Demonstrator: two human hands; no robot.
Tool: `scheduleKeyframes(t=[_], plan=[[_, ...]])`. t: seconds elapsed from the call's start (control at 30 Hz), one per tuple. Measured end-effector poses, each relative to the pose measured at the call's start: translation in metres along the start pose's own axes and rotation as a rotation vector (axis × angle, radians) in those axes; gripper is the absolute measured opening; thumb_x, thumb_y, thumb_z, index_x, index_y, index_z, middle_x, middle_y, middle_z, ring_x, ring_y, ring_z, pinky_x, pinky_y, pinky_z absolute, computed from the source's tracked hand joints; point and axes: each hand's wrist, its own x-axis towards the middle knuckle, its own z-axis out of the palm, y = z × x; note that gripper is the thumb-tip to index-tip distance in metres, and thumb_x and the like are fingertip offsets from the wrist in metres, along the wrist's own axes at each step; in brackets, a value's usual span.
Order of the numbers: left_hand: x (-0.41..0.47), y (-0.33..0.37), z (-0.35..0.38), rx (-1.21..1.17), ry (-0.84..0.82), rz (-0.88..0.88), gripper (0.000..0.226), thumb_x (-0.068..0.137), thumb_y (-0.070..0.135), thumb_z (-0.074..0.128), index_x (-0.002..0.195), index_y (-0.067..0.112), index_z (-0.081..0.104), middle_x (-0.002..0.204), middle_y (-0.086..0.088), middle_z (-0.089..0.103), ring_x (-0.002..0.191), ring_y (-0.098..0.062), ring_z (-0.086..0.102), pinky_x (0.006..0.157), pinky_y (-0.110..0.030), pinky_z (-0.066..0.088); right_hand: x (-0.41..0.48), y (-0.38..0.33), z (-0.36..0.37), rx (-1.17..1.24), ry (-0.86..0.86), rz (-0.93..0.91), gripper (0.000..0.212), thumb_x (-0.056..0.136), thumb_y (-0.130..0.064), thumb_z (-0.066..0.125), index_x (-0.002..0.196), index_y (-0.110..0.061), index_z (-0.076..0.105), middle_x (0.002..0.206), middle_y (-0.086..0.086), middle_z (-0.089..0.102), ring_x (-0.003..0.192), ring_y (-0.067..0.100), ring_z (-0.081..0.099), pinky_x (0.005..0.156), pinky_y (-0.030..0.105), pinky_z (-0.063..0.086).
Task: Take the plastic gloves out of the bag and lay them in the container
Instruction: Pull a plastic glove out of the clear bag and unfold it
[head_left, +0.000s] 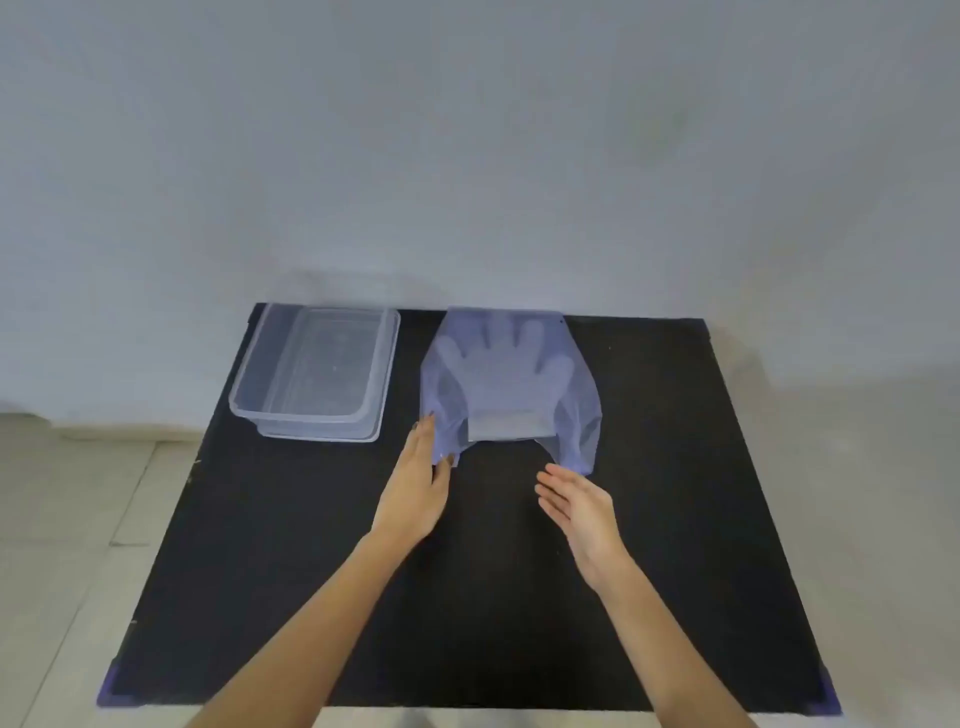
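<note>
Gloves (506, 366) lie flat inside the bag (582, 415), fingers pointing away, cuffs toward the person; left hand (415, 493) pinches the bag's near left corner, right hand (579, 501) open just short of the mouth, container (249, 384) left

Head view, seemingly steeply downward

One clear container (314, 371) sits at the desk's (311, 597) far left corner, and one bluish bag (582, 415) at the far edge. The gloves (506, 364) inside cannot be counted. Two bare hands.
</note>
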Motion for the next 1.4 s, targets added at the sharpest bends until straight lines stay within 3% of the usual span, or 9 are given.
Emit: scheduleKeyframes(t=[0.17,0.33,0.47,0.6,0.77,0.93,1.13,1.3,1.4], plan=[[0.027,-0.024,0.012,0.128,-0.052,-0.085,0.06,0.101,0.029,0.04,0.154,0.027,0.012,0.162,0.003,0.015,0.147,-0.02,0.021,0.117,-0.04,0.025,0.036,-0.006,0.008,0.186,0.0,0.206,0.04,0.099,-0.008,0.049,0.137,0.001,0.048,0.119,0.014,0.064,0.119,0.03,0.06,0.106,0.039,0.045],[0.049,-0.031,0.016,0.146,-0.047,-0.103,0.062,0.1,0.025,0.041,0.154,0.026,0.011,0.163,0.003,0.012,0.145,-0.022,0.028,0.114,-0.042,0.033,0.064,-0.009,0.028,0.27,0.044,0.294,0.041,0.1,-0.006,0.046,0.14,0.002,0.044,0.136,0.019,0.056,0.129,0.031,0.052,0.112,0.04,0.038],[0.069,-0.034,0.022,0.264,-0.066,0.03,0.062,0.101,0.022,0.04,0.154,0.023,0.008,0.162,0.007,0.003,0.145,-0.006,0.001,0.12,-0.031,0.015,0.076,-0.008,0.05,0.37,0.13,0.368,0.041,0.1,-0.004,0.043,0.141,0.003,0.042,0.141,0.022,0.051,0.131,0.032,0.05,0.112,0.04,0.038],[0.084,-0.038,0.027,0.334,-0.075,0.134,0.057,0.102,0.016,0.036,0.153,0.018,0.012,0.16,0.004,0.006,0.143,-0.005,-0.002,0.116,-0.022,0.003,0.086,-0.007,0.064,0.449,0.233,0.368,0.039,0.101,-0.003,0.04,0.139,0.005,0.043,0.14,0.023,0.052,0.13,0.033,0.051,0.11,0.04,0.04],[0.088,-0.055,0.035,0.388,-0.121,0.151,0.056,0.103,0.02,0.033,0.152,0.022,0.008,0.159,0.007,0.002,0.148,-0.009,-0.001,0.12,-0.027,0.003,0.09,-0.002,0.074,0.55,0.309,0.369,0.039,0.102,-0.005,0.037,0.14,0.005,0.042,0.137,0.023,0.054,0.127,0.032,0.054,0.103,0.039,0.044],[0.091,-0.069,0.038,0.428,-0.141,0.157,0.057,0.1,0.034,0.018,0.154,0.024,0.004,0.161,0.008,-0.001,0.148,-0.005,-0.008,0.121,-0.03,0.002,0.097,0.0,0.084,0.489,0.346,0.349,0.031,0.096,-0.016,0.058,0.124,-0.003,0.061,0.11,0.011,0.07,0.099,0.021,0.067,0.085,0.029,0.053],[0.089,-0.072,0.044,0.437,-0.127,0.152,0.058,0.098,0.038,0.01,0.154,0.024,0.003,0.161,0.009,-0.004,0.147,-0.004,-0.01,0.12,-0.024,-0.006,0.105,-0.003,0.085,0.39,0.425,0.311,0.015,0.087,-0.019,0.071,0.096,-0.008,0.068,0.099,0.007,0.071,0.099,0.021,0.066,0.095,0.033,0.051],[0.089,-0.073,0.045,0.461,-0.133,0.15,0.059,0.098,0.04,0.009,0.154,0.023,0.001,0.162,0.008,-0.007,0.147,-0.003,-0.014,0.119,-0.024,-0.01,0.106,-0.01,0.092,0.458,0.417,0.279,0.012,0.084,-0.012,0.074,0.091,-0.006,0.067,0.099,0.014,0.072,0.096,0.024,0.07,0.093,0.036,0.054],[0.088,-0.074,0.045,0.482,-0.134,0.148,0.059,0.099,0.042,0.009,0.154,0.024,-0.002,0.161,0.008,-0.01,0.146,-0.003,-0.016,0.118,-0.023,-0.013,0.108,-0.01,0.095,0.458,0.433,0.288,0.02,0.082,-0.002,0.073,0.101,0.001,0.066,0.098,0.017,0.072,0.092,0.027,0.071,0.087,0.037,0.058]])
